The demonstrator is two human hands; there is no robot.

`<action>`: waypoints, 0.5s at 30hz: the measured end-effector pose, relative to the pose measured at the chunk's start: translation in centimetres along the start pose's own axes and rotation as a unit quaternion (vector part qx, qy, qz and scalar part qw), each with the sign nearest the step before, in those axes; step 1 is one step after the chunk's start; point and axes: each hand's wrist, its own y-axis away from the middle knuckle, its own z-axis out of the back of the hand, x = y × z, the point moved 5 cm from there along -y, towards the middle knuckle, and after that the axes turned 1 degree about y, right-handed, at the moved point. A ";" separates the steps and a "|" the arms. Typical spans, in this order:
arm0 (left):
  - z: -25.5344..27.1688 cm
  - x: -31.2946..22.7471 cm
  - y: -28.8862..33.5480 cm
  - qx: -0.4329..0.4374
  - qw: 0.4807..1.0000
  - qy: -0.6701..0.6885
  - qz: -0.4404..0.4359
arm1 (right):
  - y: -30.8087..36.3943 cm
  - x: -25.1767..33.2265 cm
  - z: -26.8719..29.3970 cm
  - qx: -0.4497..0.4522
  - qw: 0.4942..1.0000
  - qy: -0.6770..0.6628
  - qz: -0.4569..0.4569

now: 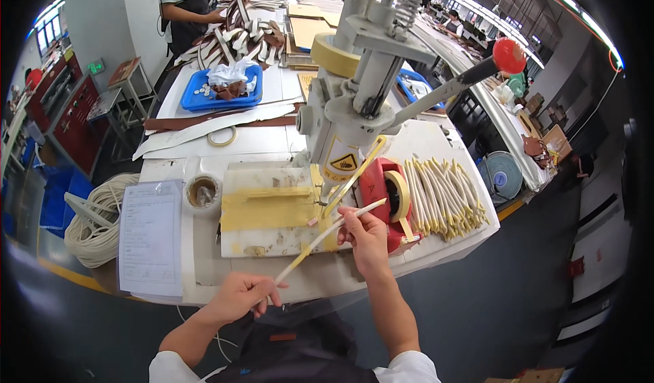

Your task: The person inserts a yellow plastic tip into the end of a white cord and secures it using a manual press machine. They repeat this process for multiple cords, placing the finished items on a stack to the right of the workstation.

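A short white cord (328, 234) with yellow tape on it slants upward to the right in front of the press. My right hand (366, 238) pinches it near its upper, yellow-tipped end. At the cord's lower end is my left hand (244, 296), its fingers curled and thumb against the tip. Just beyond stands a grey hand press (340, 128) with a red-knobbed lever. Its base board (266, 236) is partly covered in yellow tape. To the right of my right hand sits a red tape dispenser (372, 187) holding a yellow tape roll.
Many cut cords (443, 196) with yellow ends lie bundled at the right. On the left are a paper sheet (151, 240), a clear tape roll (203, 192) and a coil of cord (102, 230). A blue tray (194, 100) stands farther back, near a person (187, 12).
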 end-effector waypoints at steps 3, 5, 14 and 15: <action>-0.4 -0.4 0.0 0.004 0.997 -0.072 0.000 | 0.0 -0.1 0.0 0.025 1.000 -0.012 -0.004; -0.4 -1.7 0.4 -0.044 0.977 -0.200 -0.054 | -0.4 -0.1 0.1 0.036 0.999 -0.007 -0.013; -1.4 -5.2 -1.3 -0.202 0.749 -0.517 -0.362 | -2.4 -0.9 0.5 -0.067 0.974 0.188 0.106; -1.1 -4.8 -2.0 -0.204 0.738 -0.522 -0.375 | -2.8 -0.9 0.1 -0.084 0.968 0.214 0.102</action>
